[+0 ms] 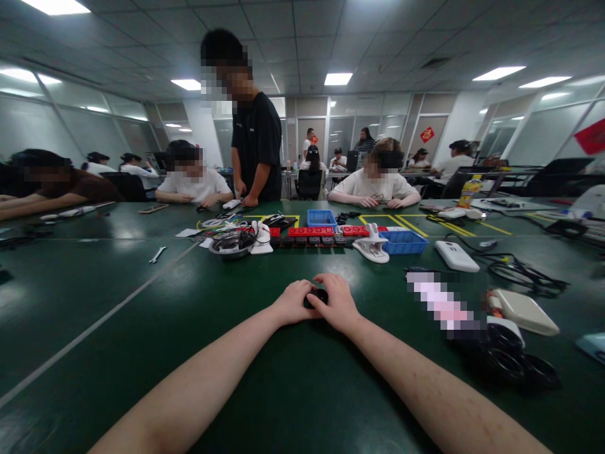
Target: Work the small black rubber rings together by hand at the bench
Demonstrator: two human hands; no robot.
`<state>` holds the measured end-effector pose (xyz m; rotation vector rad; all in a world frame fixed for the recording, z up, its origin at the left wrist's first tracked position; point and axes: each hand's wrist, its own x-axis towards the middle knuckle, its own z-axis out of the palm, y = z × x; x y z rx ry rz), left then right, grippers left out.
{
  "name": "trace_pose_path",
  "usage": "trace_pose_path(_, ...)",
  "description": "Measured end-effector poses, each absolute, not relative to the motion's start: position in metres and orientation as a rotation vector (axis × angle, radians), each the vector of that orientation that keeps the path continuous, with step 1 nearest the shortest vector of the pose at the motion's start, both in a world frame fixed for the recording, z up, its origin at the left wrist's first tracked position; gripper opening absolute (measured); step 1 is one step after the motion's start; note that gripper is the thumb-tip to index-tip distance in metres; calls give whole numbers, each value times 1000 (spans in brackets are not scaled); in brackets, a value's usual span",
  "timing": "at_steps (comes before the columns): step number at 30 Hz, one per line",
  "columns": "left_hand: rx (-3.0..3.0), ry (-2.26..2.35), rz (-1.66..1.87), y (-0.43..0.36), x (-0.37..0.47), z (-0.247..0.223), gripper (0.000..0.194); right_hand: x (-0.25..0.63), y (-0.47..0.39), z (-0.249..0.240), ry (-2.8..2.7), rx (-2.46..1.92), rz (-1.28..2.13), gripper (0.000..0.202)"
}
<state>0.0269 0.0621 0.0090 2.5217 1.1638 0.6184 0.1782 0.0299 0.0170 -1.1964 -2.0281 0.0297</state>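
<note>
Both of my arms reach forward over the green table, and the hands meet near its middle. Between them is a small black rounded object [321,295], mostly covered by fingers, so its kind cannot be made out. My left hand [293,302] curls around its left side. From the right, my right hand [338,304] closes over it, with the thumb across the front and the fingers behind. Beyond the hands stands a row of red and black socket blocks [311,233], flanked by white clip-like stands [373,246].
Blue bins [404,242] and a bowl of cables [231,244] stand ahead. A small wrench [157,255] lies left. On the right are a white device [456,256], black cables [524,274], a cream case [527,311] and black rings [505,366]. People sit and stand across the table.
</note>
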Motion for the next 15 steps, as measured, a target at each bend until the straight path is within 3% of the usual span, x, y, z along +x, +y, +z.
trace_pose_path(15, 2626, 1265, 639, 59, 32, 10, 28, 179, 36, 10, -1975, -1390, 38, 38)
